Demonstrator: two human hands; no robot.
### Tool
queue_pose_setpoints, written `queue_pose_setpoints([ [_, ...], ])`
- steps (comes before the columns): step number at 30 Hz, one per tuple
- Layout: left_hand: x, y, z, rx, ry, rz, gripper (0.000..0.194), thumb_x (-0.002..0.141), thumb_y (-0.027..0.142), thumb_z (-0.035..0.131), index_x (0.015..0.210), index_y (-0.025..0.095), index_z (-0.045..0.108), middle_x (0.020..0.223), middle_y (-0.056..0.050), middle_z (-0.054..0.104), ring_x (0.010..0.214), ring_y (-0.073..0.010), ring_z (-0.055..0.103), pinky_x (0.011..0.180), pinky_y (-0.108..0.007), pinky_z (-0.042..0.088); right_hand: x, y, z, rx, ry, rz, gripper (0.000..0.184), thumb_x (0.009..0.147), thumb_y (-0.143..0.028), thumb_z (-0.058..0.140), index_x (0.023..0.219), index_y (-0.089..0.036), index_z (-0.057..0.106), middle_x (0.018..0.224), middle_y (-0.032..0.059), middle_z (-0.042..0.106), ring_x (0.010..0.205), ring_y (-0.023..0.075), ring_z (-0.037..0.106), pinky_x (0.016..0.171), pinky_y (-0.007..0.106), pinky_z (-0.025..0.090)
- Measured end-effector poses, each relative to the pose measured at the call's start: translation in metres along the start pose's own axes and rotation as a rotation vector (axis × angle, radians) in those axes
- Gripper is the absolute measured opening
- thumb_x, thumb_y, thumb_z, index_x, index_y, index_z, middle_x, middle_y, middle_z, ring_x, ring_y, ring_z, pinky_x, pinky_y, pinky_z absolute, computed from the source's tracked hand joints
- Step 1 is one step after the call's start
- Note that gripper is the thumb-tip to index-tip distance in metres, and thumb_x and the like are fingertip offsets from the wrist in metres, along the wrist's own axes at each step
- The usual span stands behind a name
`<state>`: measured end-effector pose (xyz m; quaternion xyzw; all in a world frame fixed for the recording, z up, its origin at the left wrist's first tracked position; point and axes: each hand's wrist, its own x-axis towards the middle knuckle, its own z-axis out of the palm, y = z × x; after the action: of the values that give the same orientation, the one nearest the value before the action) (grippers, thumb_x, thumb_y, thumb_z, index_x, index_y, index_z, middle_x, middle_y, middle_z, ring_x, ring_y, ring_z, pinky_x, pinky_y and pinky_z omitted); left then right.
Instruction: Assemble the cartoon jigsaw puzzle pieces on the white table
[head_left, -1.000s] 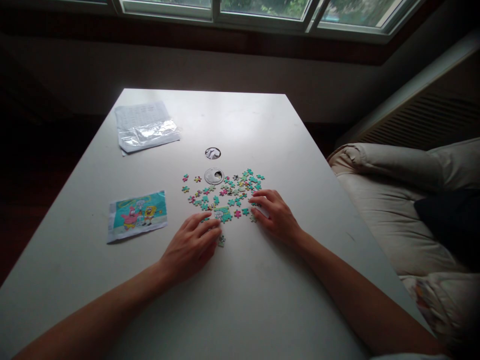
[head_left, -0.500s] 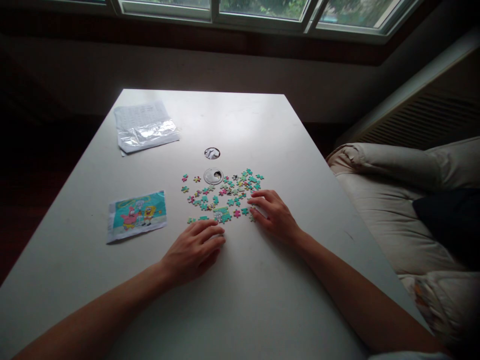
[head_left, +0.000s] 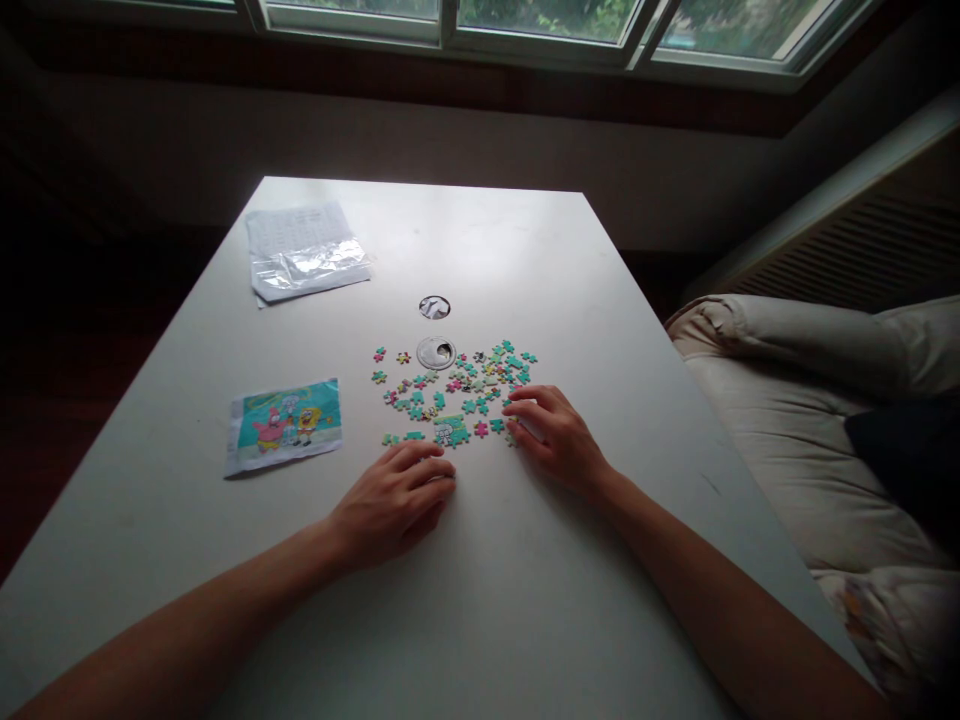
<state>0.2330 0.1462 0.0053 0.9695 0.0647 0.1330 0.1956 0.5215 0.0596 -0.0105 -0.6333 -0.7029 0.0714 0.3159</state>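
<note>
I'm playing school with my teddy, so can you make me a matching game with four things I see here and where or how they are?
1. Cartoon picture
2. Shiny plastic
3. Puzzle pieces
4. Padded seat

A. Some joined, many loose
B. Right of the table
C. Near the table's far left corner
D. Pink and yellow characters on it

Pairs: 1-D, 2-C, 3-A, 4-B

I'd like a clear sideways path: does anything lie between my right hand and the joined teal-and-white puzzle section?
Yes. Between your right hand and the joined teal-and-white section lie a loose pink jigsaw piece, beside the section, and a loose teal piece, nearer the hand.
</note>
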Motion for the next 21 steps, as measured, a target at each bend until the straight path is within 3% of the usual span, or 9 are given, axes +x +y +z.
queue_pose_setpoints([
  [14,-0.0003,0.0035,0.0000,0.104,-0.045,-0.031,0.029,0.096,0.023,0.052,0.124,0.020,0.059,0.114,-0.010,0.064,0.115,-0.0282,0.054,0.099,-0.046,0.049,0.0008,-0.0008,-0.0003,-0.002,-0.009,-0.010,0.013,0.095,-0.026,0.061,0.105,-0.028,0.069,0.114,0.0073,0.065,0.115,0.0267,0.058,0.101,0.049,0.051],
  [21,-0.0014,0.0023,0.0015,0.069,-0.013,-0.022,0.027,0.096,0.021,0.052,0.122,0.021,0.060,0.109,-0.009,0.064,0.110,-0.0260,0.054,0.098,-0.044,0.048,0.0010,-0.0006,-0.0018,0.002,-0.021,-0.012,0.012,0.095,-0.026,0.060,0.104,-0.028,0.069,0.115,0.0074,0.065,0.115,0.0268,0.057,0.102,0.050,0.050],
])
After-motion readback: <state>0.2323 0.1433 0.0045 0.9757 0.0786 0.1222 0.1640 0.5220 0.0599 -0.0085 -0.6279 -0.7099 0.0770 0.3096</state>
